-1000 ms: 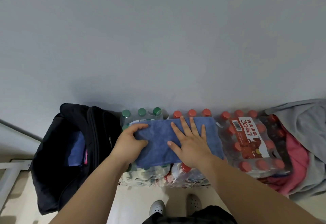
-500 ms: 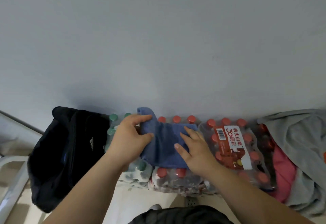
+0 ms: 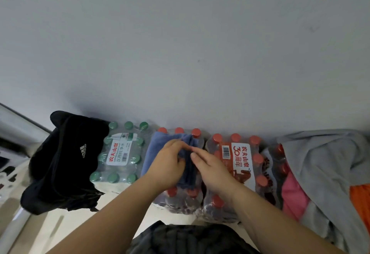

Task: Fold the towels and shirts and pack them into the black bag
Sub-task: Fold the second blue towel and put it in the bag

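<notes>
A blue towel (image 3: 155, 149), folded into a narrow block, lies on a shrink-wrapped pack of red-capped bottles (image 3: 180, 195). My left hand (image 3: 167, 165) lies over its left half and grips the folded-over edge. My right hand (image 3: 210, 168) presses against its right side, fingertips meeting the left hand's. The black bag (image 3: 62, 161) with a white logo stands at the left, its opening not visible. A pile of grey (image 3: 328, 163), pink (image 3: 293, 195) and orange (image 3: 360, 199) clothes lies at the right.
A pack of green-capped water bottles (image 3: 120, 151) sits between the bag and the towel. Another red-capped pack with a red label (image 3: 239, 159) lies right of the towel. A plain grey wall (image 3: 180, 43) rises directly behind everything. Pale floor (image 3: 54, 227) shows below the bag.
The towel has been folded from a wide rectangle into a narrow block. Both hands have come together over it. The view has shifted, and the bag's open mouth is no longer seen.
</notes>
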{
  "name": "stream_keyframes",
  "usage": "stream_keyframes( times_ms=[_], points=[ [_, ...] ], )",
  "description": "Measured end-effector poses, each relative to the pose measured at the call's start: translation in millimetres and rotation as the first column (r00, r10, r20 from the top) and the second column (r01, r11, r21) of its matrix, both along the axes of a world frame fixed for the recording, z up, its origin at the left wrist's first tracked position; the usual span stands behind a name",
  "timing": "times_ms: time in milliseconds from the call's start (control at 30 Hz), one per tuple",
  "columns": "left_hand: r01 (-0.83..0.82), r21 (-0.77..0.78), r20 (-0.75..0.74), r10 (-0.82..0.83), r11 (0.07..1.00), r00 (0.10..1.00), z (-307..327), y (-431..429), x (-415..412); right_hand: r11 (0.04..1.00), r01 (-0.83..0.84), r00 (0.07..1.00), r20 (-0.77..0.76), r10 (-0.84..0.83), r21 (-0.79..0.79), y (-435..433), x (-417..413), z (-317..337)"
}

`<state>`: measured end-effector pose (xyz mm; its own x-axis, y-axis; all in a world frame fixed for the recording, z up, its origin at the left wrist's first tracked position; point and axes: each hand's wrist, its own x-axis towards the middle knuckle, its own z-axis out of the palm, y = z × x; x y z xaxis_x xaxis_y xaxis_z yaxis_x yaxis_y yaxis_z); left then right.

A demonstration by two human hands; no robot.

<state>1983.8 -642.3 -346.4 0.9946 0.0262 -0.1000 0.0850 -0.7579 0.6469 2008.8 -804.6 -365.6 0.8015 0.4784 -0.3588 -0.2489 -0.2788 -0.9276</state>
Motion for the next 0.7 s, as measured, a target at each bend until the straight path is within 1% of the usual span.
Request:
stream_keyframes(
  times_ms=[67, 133, 200, 233, 267, 333, 367, 400, 467, 533, 567, 633, 700],
  points=[
    [-0.057, 0.051, 0.031, 0.056, 0.997, 0.998, 0.1, 7.1, -6.0, 0.995, -0.080, 0.995, 0.051, 0.083, -0.059, 2.2, 1.9, 6.5],
    [-0.110, 0.141, 0.042, 0.105, 0.984, 0.994, -1.2, 17.4, -9.9, 0.979, -0.141, 0.977, 0.139, 0.162, -0.147, 5.6, 4.2, 8.1],
    [-0.115, 0.280, 0.070, 0.099, 0.953, 0.993, -5.1, 27.0, -10.5, 0.983, -0.119, 0.979, 0.151, 0.140, -0.138, 6.3, 4.6, 7.5],
    [-0.097, 0.353, 0.087, 0.071, 0.931, 0.994, -6.8, 30.3, -9.8, 0.993, -0.078, 0.991, 0.101, 0.088, -0.092, 5.1, 4.2, 6.1],
    [-0.066, 0.412, 0.086, 0.033, 0.909, 0.996, -7.7, 32.1, -8.8, 0.999, -0.026, 1.000, 0.015, 0.026, -0.020, 3.1, 3.3, 6.0],
    [0.042, 0.496, 0.010, -0.055, 0.867, 0.998, -9.0, 29.6, -6.5, 0.990, 0.077, 0.981, -0.186, -0.054, 0.121, -0.9, 2.6, 4.4],
    [0.105, 0.529, -0.040, -0.099, 0.842, 0.994, -12.6, 26.5, -5.1, 0.979, 0.118, 0.960, -0.273, -0.069, 0.166, -2.6, 2.8, 4.3],
    [0.165, 0.557, -0.095, -0.135, 0.814, 0.986, -17.5, 22.4, -4.2, 0.972, 0.142, 0.941, -0.329, -0.075, 0.185, -4.0, 2.8, 3.7],
    [0.232, 0.579, -0.190, -0.147, 0.782, 0.971, -29.4, 12.1, -3.5, 0.977, 0.142, 0.936, -0.342, -0.080, 0.160, -5.5, 3.4, 0.6],
    [0.239, 0.584, -0.245, -0.111, 0.776, 0.963, -39.2, 2.4, -2.7, 0.989, 0.113, 0.953, -0.292, -0.079, 0.099, -6.2, 3.5, -1.4],
    [0.235, 0.593, -0.254, -0.098, 0.770, 0.962, -42.9, -1.1, -2.4, 0.996, 0.080, 0.971, -0.229, -0.069, 0.040, -7.3, 4.1, -2.2],
    [0.226, 0.607, -0.250, -0.088, 0.762, 0.964, -49.3, -4.3, -1.7, 0.988, -0.006, 1.000, -0.023, 0.002, -0.152, -10.1, 5.2, -1.2],
    [0.218, 0.605, -0.235, -0.090, 0.766, 0.968, -52.2, -4.4, -1.0, 0.955, -0.027, 0.981, 0.175, 0.081, -0.294, -11.5, 6.2, 0.6]
  ],
)
